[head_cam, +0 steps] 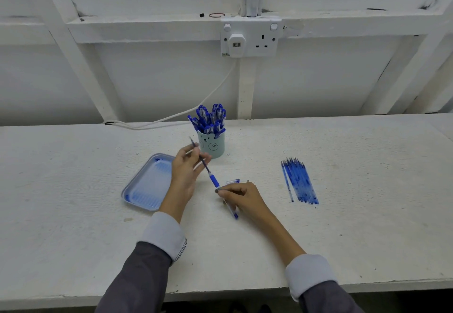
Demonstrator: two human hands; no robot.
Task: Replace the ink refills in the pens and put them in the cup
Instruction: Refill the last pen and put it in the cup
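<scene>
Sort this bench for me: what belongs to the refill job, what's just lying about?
Job: held clear-and-blue plastic pen; row of thin blue ink refills; mint-green bear-face cup; pale blue plastic tray.
Lying about: white wall socket; white cable; red rubber band.

1. The table [343, 227] is presenting white paint, matt and rough.
2. The tray [147, 185], at 8 o'clock from the cup [213, 146], is showing glossy blue plastic.
3. The cup is displaying smooth, low-gloss plastic.
4. The pen [213, 180] is showing a clear plastic barrel; its protruding refill [193, 142] is appearing thin and dark.
5. The loose refills [299, 180], at 4 o'clock from the cup, are appearing as translucent plastic.
6. The sleeves [137, 276] are showing matt grey cloth.
</scene>
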